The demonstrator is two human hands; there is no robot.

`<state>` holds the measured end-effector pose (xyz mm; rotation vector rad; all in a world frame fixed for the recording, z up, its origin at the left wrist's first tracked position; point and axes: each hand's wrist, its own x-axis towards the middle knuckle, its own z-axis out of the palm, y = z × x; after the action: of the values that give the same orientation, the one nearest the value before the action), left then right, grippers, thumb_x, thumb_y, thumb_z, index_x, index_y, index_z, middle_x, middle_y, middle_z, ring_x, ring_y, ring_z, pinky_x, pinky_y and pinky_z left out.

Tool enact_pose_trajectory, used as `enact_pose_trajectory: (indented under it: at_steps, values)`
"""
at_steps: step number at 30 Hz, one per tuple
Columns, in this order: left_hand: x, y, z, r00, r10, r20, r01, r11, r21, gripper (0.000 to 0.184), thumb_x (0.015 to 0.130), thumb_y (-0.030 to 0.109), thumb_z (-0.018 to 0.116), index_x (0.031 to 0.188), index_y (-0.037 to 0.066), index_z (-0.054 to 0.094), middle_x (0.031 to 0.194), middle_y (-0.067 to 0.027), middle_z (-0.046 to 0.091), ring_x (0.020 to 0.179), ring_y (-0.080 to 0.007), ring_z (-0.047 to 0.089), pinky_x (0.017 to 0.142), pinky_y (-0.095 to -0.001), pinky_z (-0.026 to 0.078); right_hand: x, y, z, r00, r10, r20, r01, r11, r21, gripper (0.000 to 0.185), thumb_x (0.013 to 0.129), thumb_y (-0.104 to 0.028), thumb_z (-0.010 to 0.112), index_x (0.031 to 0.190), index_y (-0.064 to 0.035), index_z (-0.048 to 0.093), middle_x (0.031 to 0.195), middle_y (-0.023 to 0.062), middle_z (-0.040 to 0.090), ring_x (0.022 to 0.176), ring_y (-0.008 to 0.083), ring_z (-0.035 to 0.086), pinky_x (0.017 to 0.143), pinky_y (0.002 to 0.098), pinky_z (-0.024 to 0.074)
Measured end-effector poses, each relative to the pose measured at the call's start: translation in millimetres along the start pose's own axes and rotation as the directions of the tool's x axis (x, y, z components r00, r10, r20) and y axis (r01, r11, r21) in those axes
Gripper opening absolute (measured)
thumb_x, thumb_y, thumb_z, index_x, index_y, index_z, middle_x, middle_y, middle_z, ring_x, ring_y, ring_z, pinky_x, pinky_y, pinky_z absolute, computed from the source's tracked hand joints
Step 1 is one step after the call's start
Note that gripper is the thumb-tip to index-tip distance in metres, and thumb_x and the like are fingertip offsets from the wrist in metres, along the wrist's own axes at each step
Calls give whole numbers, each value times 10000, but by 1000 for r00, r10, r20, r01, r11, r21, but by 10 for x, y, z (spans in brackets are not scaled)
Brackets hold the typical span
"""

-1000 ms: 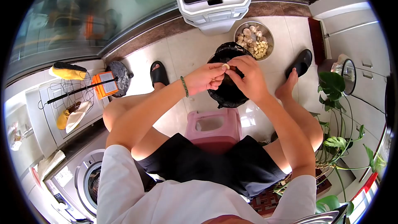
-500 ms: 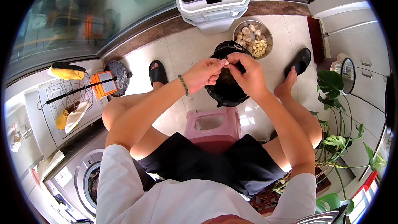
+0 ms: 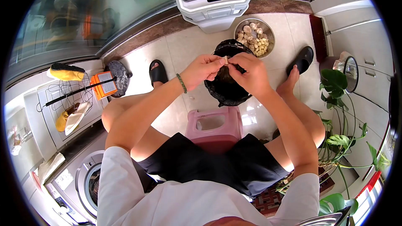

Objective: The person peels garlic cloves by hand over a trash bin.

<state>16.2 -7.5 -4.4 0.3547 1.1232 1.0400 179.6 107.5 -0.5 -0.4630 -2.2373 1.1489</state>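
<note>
A small pale garlic clove (image 3: 226, 60) sits between the fingertips of both hands, above a bin lined with a black bag (image 3: 228, 94). My left hand (image 3: 204, 70) pinches it from one side, with the other fingers curled in. From the opposite side, my right hand (image 3: 248, 72) grips it between thumb and fingers. Just beyond the bin, a round metal bowl (image 3: 272, 37) holds whole garlic bulbs (image 3: 247, 33) and peeled cloves (image 3: 260, 47). The inside of the bin is dark and partly hidden by my hands.
A pink stool (image 3: 214, 127) stands between my legs. Behind the bin is a grey-white container (image 3: 211, 10). To the left are a wire rack with shoes (image 3: 69, 72) and an orange box (image 3: 103, 85); on the right, a leafy plant (image 3: 335, 81) and cabinets (image 3: 356, 37).
Both hands have shifted slightly while staying together at the clove, and their fingers have changed position a little. The whole view has moved slightly.
</note>
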Motion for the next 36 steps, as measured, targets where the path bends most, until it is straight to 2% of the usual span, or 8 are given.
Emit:
enact_pose_trajectory:
  at_steps: [6,13,15,18,20,23,31,36]
  values:
    - [12,-75,-3,1000,-2,-26,4,994,107,264,955,318,609,967,57,643,662,70,470,566,-43,387,521,-221,304,-43,-4,-19,993,67,102,-63,997,-36,86,666,-3,676,727,-26,621,706,92,596,629,287,603,562,375,487]
    - [-3,-130,27,1000,5,-6,-4,997,81,261,955,311,608,975,52,631,680,69,463,571,-47,382,521,-221,317,-61,-11,-1,998,15,65,-8,994,-108,91,646,-4,668,696,-32,598,694,93,589,614,283,598,543,364,479]
    - [-13,-106,46,1000,-4,-2,4,999,41,261,956,309,606,978,50,626,675,72,454,569,-49,380,519,-225,318,-51,-9,2,996,77,35,-76,997,-30,90,656,-9,668,698,-31,591,686,90,584,586,266,591,527,346,472]
    - [-4,-51,20,997,45,60,-52,992,113,254,969,296,585,982,45,619,663,82,429,576,-33,369,515,-218,304,-8,-1,-38,992,129,15,-129,992,17,94,670,-19,673,699,-29,584,674,82,575,559,237,584,514,328,465]
    - [-8,-26,-17,996,33,88,-59,947,314,248,985,280,557,987,39,615,671,87,415,592,-12,353,512,-207,282,16,17,-68,992,126,13,-126,992,13,94,676,-22,673,701,-28,582,671,79,572,554,223,582,513,320,464]
    - [-27,-15,-4,993,40,114,-79,930,360,244,992,265,544,984,32,615,692,86,412,606,0,344,510,-200,270,18,17,-87,993,114,10,-114,993,10,94,681,-24,672,704,-24,581,668,77,568,550,208,581,513,313,465]
    - [-64,-7,-7,992,27,121,-71,924,375,202,975,212,522,959,29,605,691,88,399,599,-12,344,512,-211,273,-19,25,-91,989,142,44,-143,989,37,82,693,-20,659,713,-12,581,668,80,569,559,204,586,525,302,473]
    - [-43,-28,-42,988,32,148,-78,944,321,202,966,200,475,936,31,581,680,76,386,589,-28,329,515,-218,278,-33,78,-67,977,214,-14,-209,965,156,74,697,-9,643,720,10,574,663,92,564,563,195,581,531,299,472]
